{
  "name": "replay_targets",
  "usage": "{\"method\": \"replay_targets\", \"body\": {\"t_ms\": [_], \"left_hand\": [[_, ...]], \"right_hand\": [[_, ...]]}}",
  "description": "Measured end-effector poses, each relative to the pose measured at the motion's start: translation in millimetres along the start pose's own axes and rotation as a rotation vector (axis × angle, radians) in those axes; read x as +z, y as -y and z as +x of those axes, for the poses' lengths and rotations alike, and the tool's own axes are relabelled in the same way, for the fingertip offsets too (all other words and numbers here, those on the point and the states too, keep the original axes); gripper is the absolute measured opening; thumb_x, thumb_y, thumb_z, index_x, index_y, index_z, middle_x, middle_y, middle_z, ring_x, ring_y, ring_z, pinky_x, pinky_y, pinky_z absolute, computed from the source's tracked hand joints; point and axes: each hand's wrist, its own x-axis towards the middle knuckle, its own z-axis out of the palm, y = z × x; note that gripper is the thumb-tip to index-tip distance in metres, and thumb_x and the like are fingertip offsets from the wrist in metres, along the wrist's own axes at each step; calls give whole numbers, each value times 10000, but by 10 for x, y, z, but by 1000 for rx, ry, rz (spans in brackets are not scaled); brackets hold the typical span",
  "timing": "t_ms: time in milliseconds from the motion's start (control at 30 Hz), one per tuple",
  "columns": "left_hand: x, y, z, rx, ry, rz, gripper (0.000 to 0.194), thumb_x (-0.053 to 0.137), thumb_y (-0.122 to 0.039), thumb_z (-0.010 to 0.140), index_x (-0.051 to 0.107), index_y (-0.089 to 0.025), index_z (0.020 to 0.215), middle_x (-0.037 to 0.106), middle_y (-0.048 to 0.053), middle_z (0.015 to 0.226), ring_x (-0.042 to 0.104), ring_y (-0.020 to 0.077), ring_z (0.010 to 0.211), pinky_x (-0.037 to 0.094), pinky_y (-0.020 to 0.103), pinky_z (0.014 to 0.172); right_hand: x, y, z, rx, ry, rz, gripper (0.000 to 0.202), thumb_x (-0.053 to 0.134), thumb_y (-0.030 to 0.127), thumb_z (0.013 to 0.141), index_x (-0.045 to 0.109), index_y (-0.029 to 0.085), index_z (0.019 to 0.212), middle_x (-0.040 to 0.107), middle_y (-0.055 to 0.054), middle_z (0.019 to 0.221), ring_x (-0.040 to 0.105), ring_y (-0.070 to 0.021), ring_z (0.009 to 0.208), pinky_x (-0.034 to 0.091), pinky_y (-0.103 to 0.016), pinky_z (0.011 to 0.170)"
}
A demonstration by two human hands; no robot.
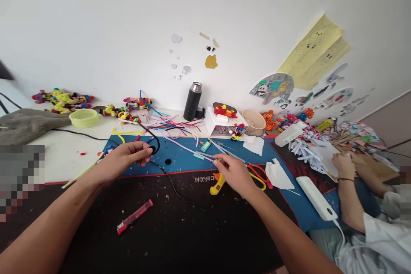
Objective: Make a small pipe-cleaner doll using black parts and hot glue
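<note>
My left hand (132,154) is closed in a pinch on a curled black pipe cleaner (157,139) with a black round piece at the fingertips. Over the edge of the blue mat, my right hand (233,172) has thumb and forefinger together at the end of a lilac pipe cleaner (183,146); whether it grips that strip is unclear. Beneath the right hand lies a yellow glue gun (218,185), partly covered. Red and yellow-handled scissors (260,175) rest beside it. A small black disc (168,161) sits on the mat between my hands.
A red, partly clear tool (135,217) lies on the black mat, and a black cord (173,186) crosses it. Behind stand a black thermos (192,103), loose pipe cleaners (176,124) and a white box (212,126). At right are a white power bank (316,198) and another person's hand (343,165).
</note>
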Motion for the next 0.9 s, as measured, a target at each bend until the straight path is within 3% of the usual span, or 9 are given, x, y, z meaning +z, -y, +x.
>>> {"method": "replay_targets", "body": {"t_ms": [167,333,467,533,700,900], "left_hand": [[1,-22,-19,0,9,4,474,729,-670,797,681,-205,720,647,11,709,554,204,703,458,295,705],[7,-59,-41,4,11,8,478,709,-679,818,675,-215,707,624,2,696,537,204,696,441,293,712],[10,-76,-44,6,9,6,455,740,-654,794,668,-219,681,625,1,677,537,207,689,441,293,706],[12,-79,-46,6,11,1,452,741,-651,793,671,-217,689,634,4,691,541,207,696,444,293,707],[7,-69,-59,6,17,-20,444,726,-641,822,677,-213,718,632,1,710,548,203,706,443,287,716],[-1,-72,-68,21,20,-20,451,719,-645,824,663,-213,707,631,9,709,544,207,700,451,296,705]], "right_hand": [[-464,-588,-274,174,-2,-253,437,511,457,1004,711,225,1316,773,-81,999,696,-264,862,472,-339,727],[-726,-940,-440,266,69,-516,446,479,386,1033,658,214,1404,748,-117,1115,701,-274,955,477,-336,766],[-717,-1047,-480,257,120,-557,481,546,339,1010,613,195,1464,670,-154,1364,645,-300,1213,482,-349,933],[-662,-1051,-484,253,143,-563,490,581,305,990,612,194,1466,657,-160,1383,619,-308,1265,473,-352,969],[-540,-995,-480,252,155,-573,446,545,188,977,640,150,1411,671,-194,1333,648,-325,1207,482,-359,917],[-525,-970,-515,258,93,-474,393,591,241,926,691,164,1299,723,-153,1244,708,-299,1050,493,-343,852]]}}
